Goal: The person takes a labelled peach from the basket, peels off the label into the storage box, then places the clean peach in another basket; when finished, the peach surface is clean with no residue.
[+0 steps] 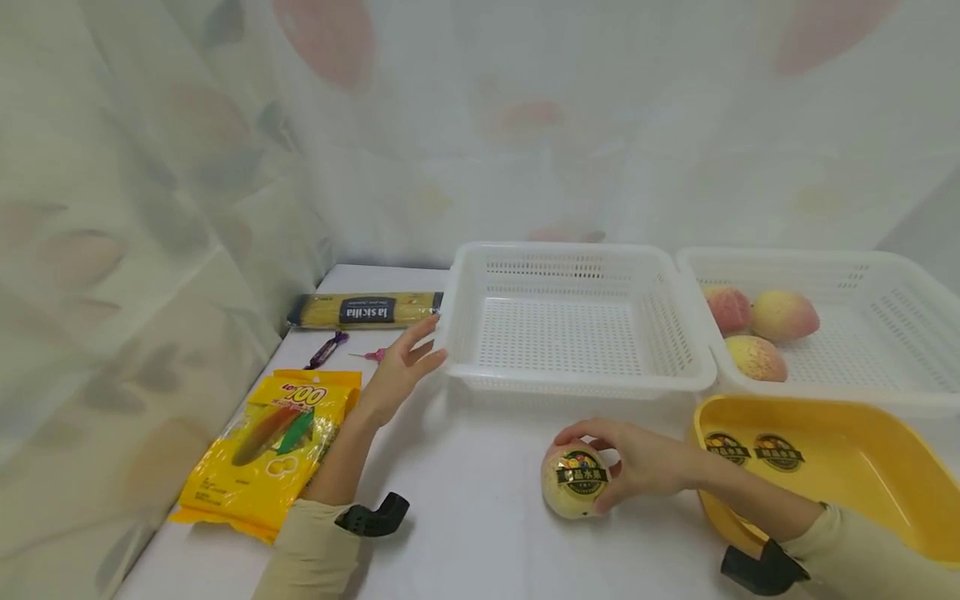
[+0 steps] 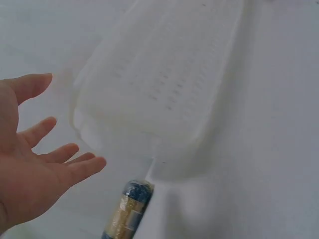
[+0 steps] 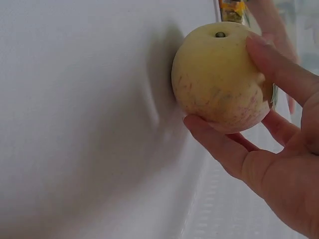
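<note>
My right hand (image 1: 628, 461) grips a pale yellow apple (image 1: 574, 482) with a dark round sticker, resting on the white table in front of the empty white basket (image 1: 573, 321). In the right wrist view the fingers (image 3: 279, 67) curl round the apple (image 3: 217, 74) from above and below. My left hand (image 1: 401, 367) hovers open, fingers straight, just left of the empty basket's near corner. The left wrist view shows the open palm (image 2: 35, 164) close to the basket (image 2: 159, 84) without touching it.
A second white basket (image 1: 885, 317) at the right holds three reddish apples (image 1: 757, 329). A yellow tub (image 1: 840, 467) stands in front of it. A yellow snack bag (image 1: 266, 446), a spaghetti packet (image 1: 367, 310) and small wrapped sweets (image 1: 327, 348) lie at the left. Curtains close off the back and left.
</note>
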`<state>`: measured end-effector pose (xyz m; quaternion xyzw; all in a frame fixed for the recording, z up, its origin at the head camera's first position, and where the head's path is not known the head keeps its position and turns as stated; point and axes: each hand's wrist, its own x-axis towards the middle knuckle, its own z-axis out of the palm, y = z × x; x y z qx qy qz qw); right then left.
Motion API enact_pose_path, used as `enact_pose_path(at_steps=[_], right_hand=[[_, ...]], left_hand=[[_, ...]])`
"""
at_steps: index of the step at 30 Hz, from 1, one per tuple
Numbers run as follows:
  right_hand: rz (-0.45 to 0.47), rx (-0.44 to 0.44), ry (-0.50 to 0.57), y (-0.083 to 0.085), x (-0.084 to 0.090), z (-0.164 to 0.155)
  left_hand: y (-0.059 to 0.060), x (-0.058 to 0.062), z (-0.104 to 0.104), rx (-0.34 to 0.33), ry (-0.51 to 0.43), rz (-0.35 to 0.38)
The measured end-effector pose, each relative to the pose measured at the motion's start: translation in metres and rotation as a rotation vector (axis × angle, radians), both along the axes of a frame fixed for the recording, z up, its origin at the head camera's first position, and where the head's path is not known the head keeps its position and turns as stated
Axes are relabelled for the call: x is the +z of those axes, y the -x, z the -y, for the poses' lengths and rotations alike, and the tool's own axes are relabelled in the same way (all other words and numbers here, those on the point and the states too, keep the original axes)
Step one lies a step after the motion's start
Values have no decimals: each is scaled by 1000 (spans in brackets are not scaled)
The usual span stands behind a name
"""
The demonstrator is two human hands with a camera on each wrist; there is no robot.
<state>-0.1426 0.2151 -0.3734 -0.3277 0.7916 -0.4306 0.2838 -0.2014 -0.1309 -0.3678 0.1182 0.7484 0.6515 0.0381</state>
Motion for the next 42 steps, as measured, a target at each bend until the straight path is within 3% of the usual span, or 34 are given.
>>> enact_pose_path(at_steps=[4, 7, 11, 14, 17, 21, 25, 30, 33, 35, 38, 42], right_hand=[[27, 0, 8, 1, -2, -1], [40, 3, 12, 1, -2, -2], [46, 5, 12, 0, -1, -3], [52, 5, 24, 0, 0, -3], [48, 17, 63, -1, -3, -4], [9, 36, 101, -3, -8, -4], [32, 4, 94, -5, -8, -5], [106, -64, 82, -6, -4, -11], [52, -154, 56, -5, 0, -17], [23, -259, 14, -5, 4, -21], [140, -408, 28, -6, 11, -27], [472, -471, 95, -10, 14, -32]], left_hand=[[-10, 19, -2, 86, -8, -147], [-25, 33, -16, 55, -53, -247], [-48, 37, -50, -165, 5, -286], [-61, 26, -76, -359, 145, -242], [-67, 9, -95, -453, 268, -179], [-70, -15, -108, -456, 339, -117], [-72, -30, -113, -479, 352, -77], [-75, -36, -116, -492, 310, -54], [-75, -37, -116, -466, 304, -51], [-75, -37, -117, -454, 327, -69], [-74, -36, -118, -446, 345, -102], [-75, -35, -119, -444, 359, -105]])
